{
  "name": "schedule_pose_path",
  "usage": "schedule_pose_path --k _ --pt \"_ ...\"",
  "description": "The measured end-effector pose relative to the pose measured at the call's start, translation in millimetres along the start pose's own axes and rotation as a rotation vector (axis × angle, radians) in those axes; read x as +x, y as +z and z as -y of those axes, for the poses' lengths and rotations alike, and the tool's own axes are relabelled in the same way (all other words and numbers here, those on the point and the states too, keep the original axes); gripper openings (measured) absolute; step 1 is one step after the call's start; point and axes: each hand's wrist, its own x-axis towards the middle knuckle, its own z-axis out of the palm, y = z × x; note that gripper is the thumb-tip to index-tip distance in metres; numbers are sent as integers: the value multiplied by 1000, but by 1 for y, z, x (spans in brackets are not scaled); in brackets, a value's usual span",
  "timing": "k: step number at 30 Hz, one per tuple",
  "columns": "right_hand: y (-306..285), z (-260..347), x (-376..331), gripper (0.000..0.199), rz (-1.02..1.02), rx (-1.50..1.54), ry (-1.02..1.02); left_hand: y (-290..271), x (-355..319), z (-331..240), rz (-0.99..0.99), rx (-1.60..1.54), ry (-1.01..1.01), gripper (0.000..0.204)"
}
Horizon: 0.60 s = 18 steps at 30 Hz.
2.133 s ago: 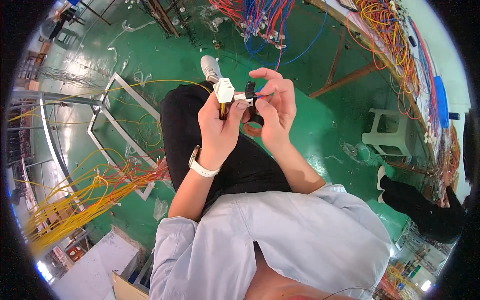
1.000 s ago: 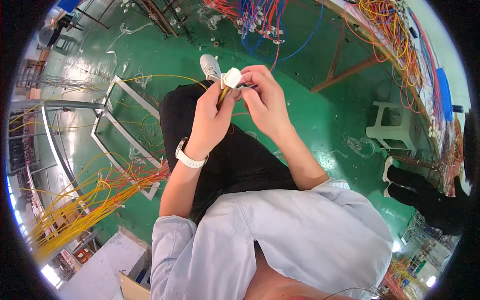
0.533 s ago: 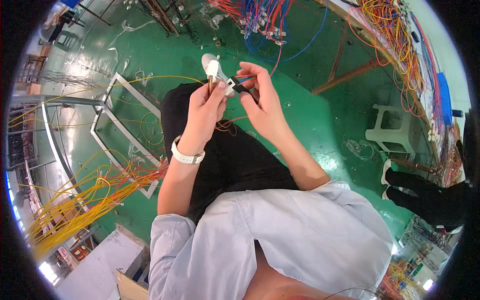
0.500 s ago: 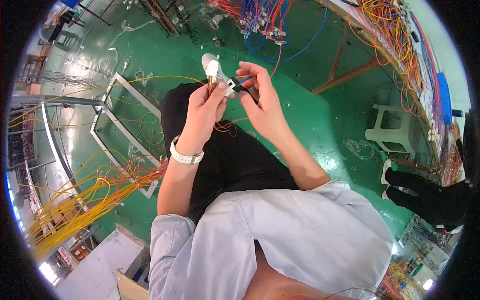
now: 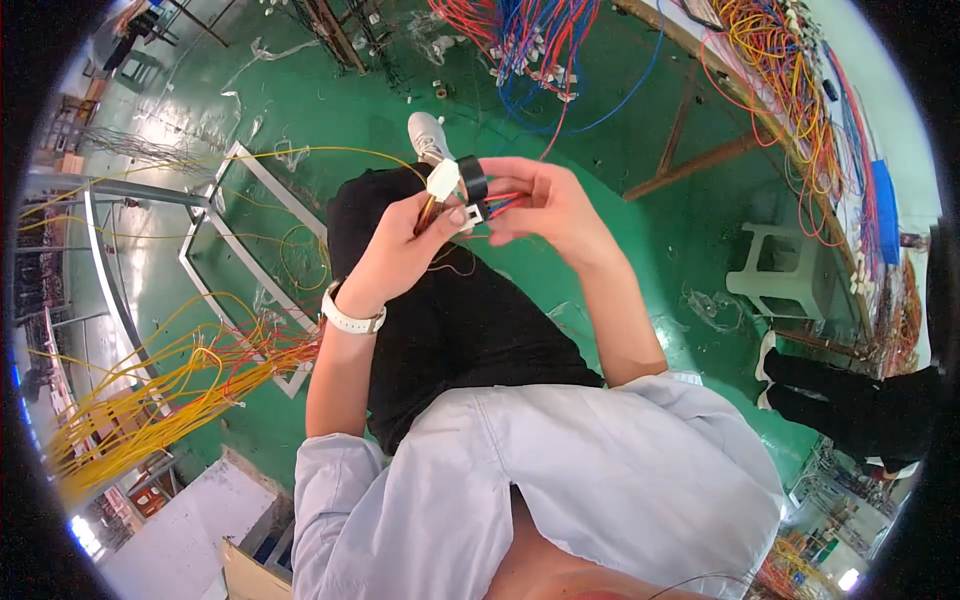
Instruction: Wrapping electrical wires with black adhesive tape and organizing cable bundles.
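Note:
My left hand [image 5: 400, 245] pinches wires that end in a white plug connector [image 5: 443, 181]. At its thumb tip is a smaller white connector [image 5: 475, 215], with dark tape or sleeving beside it. A roll of black tape [image 5: 472, 178] stands on edge right next to the white plug. My right hand [image 5: 550, 205] curls its fingers around that roll's side, and red and blue wires [image 5: 508, 203] run between its fingers and thumb. Part of the wires is hidden behind the fingers. Thin yellow and brown wires trail from beneath my left hand.
Yellow wire bundles [image 5: 190, 385] hang at the left beside a grey metal frame [image 5: 265, 190]. Red and blue wires [image 5: 540, 40] dangle ahead. At the right are a wire-covered bench [image 5: 740, 110], a pale plastic stool [image 5: 780, 270] and another person's black-clothed legs [image 5: 830, 385]. Scraps litter the green floor.
The tape roll now shows beside the connectors, with the right hand's fingers curled at it. The right hand has turned and shifted right; the left wrist has moved slightly left and down.

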Motion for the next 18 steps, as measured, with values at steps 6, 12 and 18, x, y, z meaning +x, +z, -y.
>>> schedule_pose_path --k 6,12,18 --pt "13 19 -6 35 26 -98 140 -1 -17 -24 7 371 340 25" --pt "42 23 -4 33 -99 -295 7 -13 -25 -30 -10 492 363 20" --pt "54 29 -23 28 166 -103 -249 -26 -36 -18 -423 989 863 28"
